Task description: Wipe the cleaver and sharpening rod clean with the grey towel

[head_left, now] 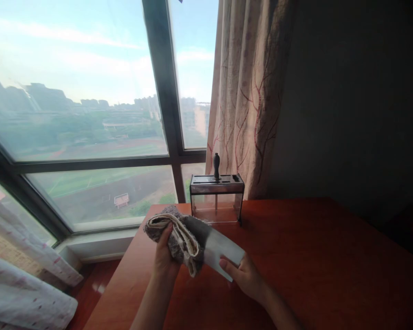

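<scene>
A folded grey-and-cream towel (pixel 189 243) is bunched in my left hand (pixel 167 252), the thumb pressed over its layers. Extending from the towel to the right is a cleaver (pixel 222 250) with a broad, flat metal blade. My right hand (pixel 246 277) grips its near right end, thumb lying on the flat face. Any handle is hidden by that hand. The towel covers the blade's far left end, which looks darker beside the cloth. Both hands are above the wooden table (pixel 289 256).
A clear-sided knife block (pixel 217 185) stands at the table's back edge, with a dark-handled sharpening steel (pixel 216 166) upright in it. Behind it are a window (pixel 89 160) and a patterned curtain (pixel 248 91). Pale fabric (pixel 27 293) hangs at the lower left.
</scene>
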Tool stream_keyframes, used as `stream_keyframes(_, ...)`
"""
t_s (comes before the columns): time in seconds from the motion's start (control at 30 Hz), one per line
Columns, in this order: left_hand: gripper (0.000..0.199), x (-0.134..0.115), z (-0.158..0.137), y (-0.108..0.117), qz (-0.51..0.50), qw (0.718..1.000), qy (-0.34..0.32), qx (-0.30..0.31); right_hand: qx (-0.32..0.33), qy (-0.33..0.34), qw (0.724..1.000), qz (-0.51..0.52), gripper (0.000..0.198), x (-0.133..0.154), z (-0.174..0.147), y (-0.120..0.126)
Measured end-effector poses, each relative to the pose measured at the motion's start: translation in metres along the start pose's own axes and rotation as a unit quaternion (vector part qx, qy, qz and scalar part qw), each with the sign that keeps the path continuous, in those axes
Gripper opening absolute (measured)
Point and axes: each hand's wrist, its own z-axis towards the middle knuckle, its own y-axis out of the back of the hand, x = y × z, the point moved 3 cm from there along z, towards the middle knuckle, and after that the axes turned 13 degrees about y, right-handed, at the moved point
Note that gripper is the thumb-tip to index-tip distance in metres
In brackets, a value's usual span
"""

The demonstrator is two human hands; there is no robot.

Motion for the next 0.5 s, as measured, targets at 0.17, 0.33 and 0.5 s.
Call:
stream_keyframes(0.17, 0.012, 0.0, 0.005, 0.001, 0.027, 0.999, -0.022, -0.023, 0.055, 0.097, 0.977, -0.184, 0.037, 0.009, 0.0, 0.007)
stream_keyframes(0.33, 0.013, 0.002, 0.01, 0.006, 0.051, 0.997, -0.036, -0.044, 0.045, 0.189, 0.936, -0.292, 0.038, 0.019, 0.0, 0.009)
stream_keyframes(0.5, 0.012, -0.005, 0.013, 0.01, -0.003, 1.0, -0.019, -0.015, -0.021, 0.069, 0.992, -0.102, 0.04, 0.015, -0.003, 0.008)
